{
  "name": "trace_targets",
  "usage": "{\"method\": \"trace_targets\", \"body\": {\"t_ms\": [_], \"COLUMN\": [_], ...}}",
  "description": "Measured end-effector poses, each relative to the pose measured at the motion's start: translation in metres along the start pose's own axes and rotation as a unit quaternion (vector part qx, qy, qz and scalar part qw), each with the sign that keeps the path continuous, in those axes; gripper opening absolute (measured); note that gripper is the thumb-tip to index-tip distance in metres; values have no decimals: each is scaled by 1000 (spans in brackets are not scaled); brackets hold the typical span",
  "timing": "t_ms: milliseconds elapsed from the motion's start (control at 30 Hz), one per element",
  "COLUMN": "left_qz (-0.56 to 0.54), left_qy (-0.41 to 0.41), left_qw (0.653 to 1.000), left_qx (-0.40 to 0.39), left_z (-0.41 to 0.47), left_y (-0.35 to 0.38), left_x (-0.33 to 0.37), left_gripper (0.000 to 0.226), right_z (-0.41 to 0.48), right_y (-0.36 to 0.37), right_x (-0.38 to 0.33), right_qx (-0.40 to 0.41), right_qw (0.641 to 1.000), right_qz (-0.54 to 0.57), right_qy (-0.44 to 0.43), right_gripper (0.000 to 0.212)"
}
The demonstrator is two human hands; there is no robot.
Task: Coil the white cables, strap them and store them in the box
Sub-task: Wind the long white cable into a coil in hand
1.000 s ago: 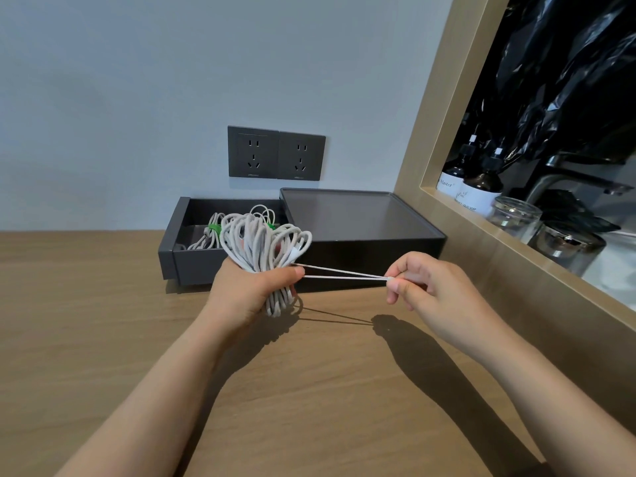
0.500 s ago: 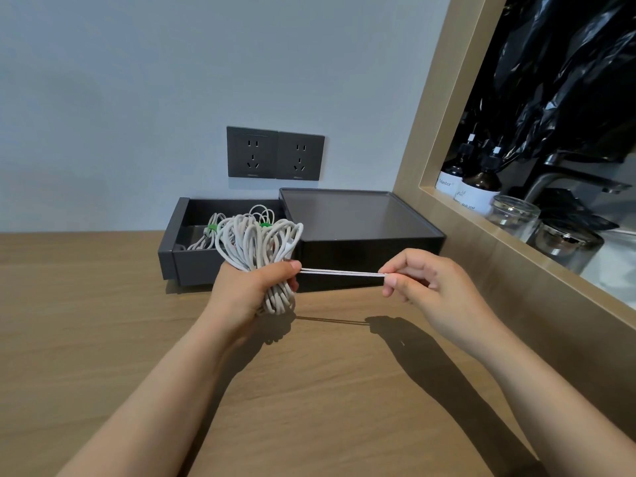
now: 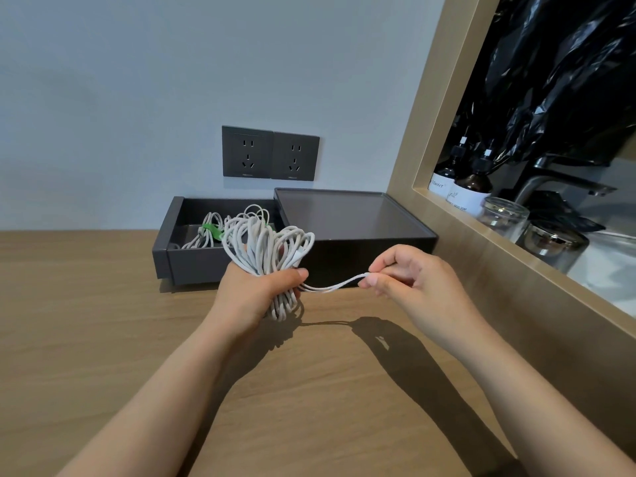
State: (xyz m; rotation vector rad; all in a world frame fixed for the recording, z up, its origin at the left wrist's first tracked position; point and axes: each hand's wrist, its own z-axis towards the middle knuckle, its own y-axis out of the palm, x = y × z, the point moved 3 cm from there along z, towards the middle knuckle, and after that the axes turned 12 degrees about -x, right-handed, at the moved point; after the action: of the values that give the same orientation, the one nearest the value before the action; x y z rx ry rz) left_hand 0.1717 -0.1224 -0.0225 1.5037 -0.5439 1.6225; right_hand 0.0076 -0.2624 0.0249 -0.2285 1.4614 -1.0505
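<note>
Now the left hand [image 3: 254, 290] grips a coiled bundle [image 3: 266, 241] of white cables around its middle, fingers and thumb curled tight, holding it above the wooden counter [image 3: 103, 339], just in front of the dark box [image 3: 364, 251]. A short slack tail [image 3: 330, 288] runs from the bundle to the right hand [image 3: 409, 280], whose thumb and fingertips pinch its end. In the box's open drawer [image 3: 192, 261] lies another white coil [image 3: 199, 237], bound with a green strap [image 3: 211, 230]. Two dark sockets [image 3: 270, 153] sit on the wall behind.
</note>
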Motion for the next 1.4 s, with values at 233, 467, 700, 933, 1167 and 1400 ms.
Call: {"method": "trace_targets", "body": {"t_ms": [233, 467, 700, 933, 1167, 1400], "left_qz": [-4, 10, -24, -3, 0, -37], "left_qy": [0, 9, -17, -12, -11, -30], "left_qw": [1000, 999, 996, 993, 994, 996], "left_qx": [23, -50, -82, -114, -104, -81], "left_z": [-2, -3, -7, -9, -9, -6], "left_y": [-6, 5, 12, 20, 18, 12], "left_x": [1, 1, 3, 5, 4, 4], "left_gripper": [25, 22, 33, 18, 17, 22], "right_z": [0, 2, 8, 7, 8, 3], "right_y": [-6, 5, 16, 22, 27, 1], "right_x": [1, -9, -11, -16, -15, -6], "right_qx": [36, 5, 2, -27, -25, 56], "right_qw": [996, 995, 998, 996, 996, 997], "right_qz": [85, 101, 56, 83, 83, 50], "right_qy": [-3, 1, 20, 9, 7, -20], "right_gripper": [12, 8, 16, 13, 12, 14]}}
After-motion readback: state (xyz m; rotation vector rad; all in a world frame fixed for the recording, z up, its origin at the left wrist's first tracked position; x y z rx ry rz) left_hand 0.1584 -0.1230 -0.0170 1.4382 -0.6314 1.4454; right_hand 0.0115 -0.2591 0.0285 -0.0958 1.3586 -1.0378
